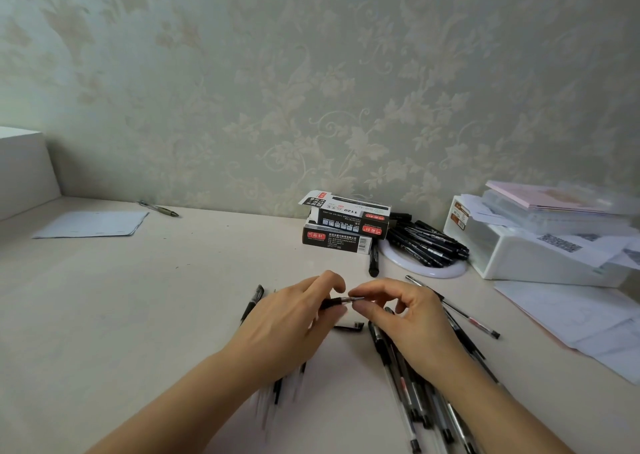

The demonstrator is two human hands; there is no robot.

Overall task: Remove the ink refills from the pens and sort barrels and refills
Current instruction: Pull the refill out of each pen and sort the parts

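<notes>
Pen (335, 303), left hand (294, 322) gripping barrel, right hand (401, 318) pinching tip

Only thing we could actually read was "1120", printed upside down on the upper pen box (349, 211). The lower pen box (337, 240) had Chinese print and a barcode, too small for us to read.

Head-worn wide view, forward and down over the desk (138, 297), close, edges seemingly warped.
</notes>
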